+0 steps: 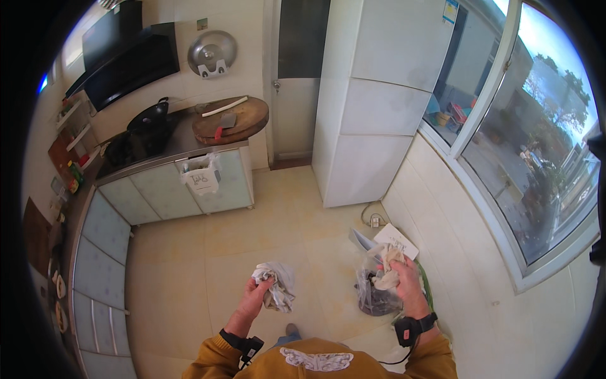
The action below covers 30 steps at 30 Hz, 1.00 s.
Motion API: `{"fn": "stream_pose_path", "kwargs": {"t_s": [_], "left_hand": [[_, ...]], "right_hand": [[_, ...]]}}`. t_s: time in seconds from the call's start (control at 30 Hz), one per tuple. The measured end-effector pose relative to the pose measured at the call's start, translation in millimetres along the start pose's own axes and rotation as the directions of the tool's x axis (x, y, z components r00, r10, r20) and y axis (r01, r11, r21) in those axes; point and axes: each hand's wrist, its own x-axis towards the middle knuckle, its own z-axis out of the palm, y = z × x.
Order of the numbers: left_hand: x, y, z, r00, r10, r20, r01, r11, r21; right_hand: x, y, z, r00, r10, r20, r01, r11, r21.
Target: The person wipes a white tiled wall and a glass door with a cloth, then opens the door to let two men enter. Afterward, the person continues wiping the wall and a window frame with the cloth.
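Note:
My left hand (pixel 255 294) grips a bunched white and beige cloth (pixel 280 286), held above the floor tiles. Over on the right, a smaller crumpled beige cloth (pixel 391 267) is in the grasp of my right hand (pixel 408 279). Just below and left of that hand, a clear plastic bag (pixel 371 293) with dark contents stands on the floor. The cloth and hand hide part of the bag. Both wrists wear black straps with small devices.
A white refrigerator (pixel 374 104) stands ahead by the window. Against the right wall lie a white board (pixel 396 240) and a plug with cable (pixel 375 221). A round wooden chopping board (pixel 246 121) with a cleaver (pixel 228 121) overhangs the counter; a small white bin (pixel 203 180) hangs below.

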Motion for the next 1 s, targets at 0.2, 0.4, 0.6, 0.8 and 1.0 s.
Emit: {"fn": "stream_pose_path", "kwargs": {"t_s": [0.2,0.4,0.6,0.8,1.0], "left_hand": [[41,14,-29,0.995,-0.082,0.049,0.07,0.977,0.2],[68,49,-50,0.992,-0.126,-0.027,0.128,0.936,0.328],[119,110,-34,0.987,-0.073,-0.141,0.109,0.957,0.269],[189,163,39,0.996,-0.043,-0.082,0.059,0.977,0.203],[298,136,102,1.0,-0.022,-0.001,0.022,0.992,0.128]], "right_hand": [[34,-55,-5,0.998,0.043,-0.037,-0.043,0.999,-0.002],[64,-168,-10,0.984,-0.16,-0.071,0.126,0.929,-0.349],[137,-284,-4,0.913,-0.406,0.028,0.368,0.795,-0.482],[266,-325,22,0.832,-0.554,0.017,0.522,0.773,-0.36],[427,-266,75,0.873,-0.482,0.078,0.488,0.869,-0.085]]}}
